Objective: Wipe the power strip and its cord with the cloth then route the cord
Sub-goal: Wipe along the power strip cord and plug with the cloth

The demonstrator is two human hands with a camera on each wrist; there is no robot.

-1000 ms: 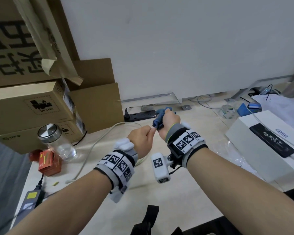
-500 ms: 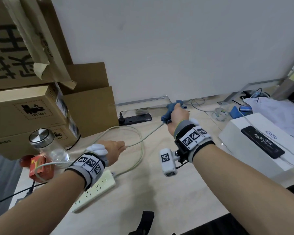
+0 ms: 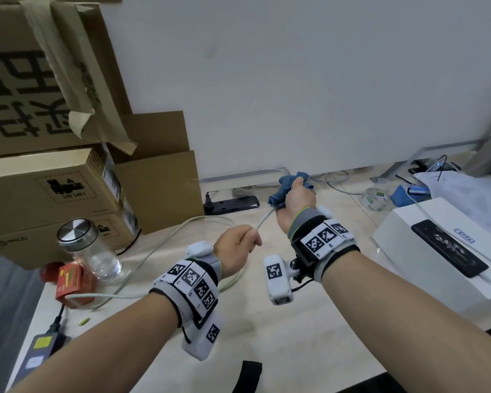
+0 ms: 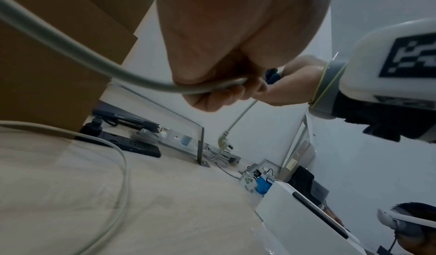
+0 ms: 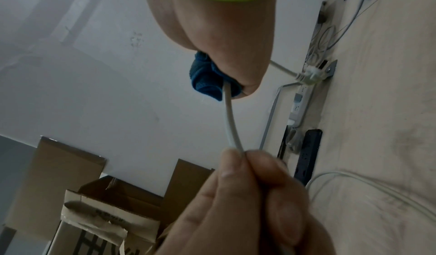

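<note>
The pale grey cord (image 3: 264,221) runs taut between my two hands above the desk. My right hand (image 3: 295,198) grips the blue cloth (image 3: 287,185) bunched round the cord. My left hand (image 3: 251,239) pinches the cord a short way below and to the left of the cloth. In the right wrist view the cord (image 5: 230,119) leaves the cloth (image 5: 205,80) and enters the left fingertips (image 5: 247,166). The cord's plug (image 4: 223,143) hangs free past the right hand. Slack cord loops on the desk (image 3: 182,231). The white power strip is hidden.
A black power strip (image 3: 233,204) lies by the wall. Stacked cardboard boxes (image 3: 54,194), a glass jar (image 3: 88,251) and a red box (image 3: 74,282) stand at the left. On the right sits a white box (image 3: 403,242) with a phone (image 3: 448,251) on it. A power adapter (image 3: 40,350) is at the front left.
My left hand slid left along the cord, then came back and now pinches it close to the cloth. The white power strip, seen half a second ago, is out of sight.
</note>
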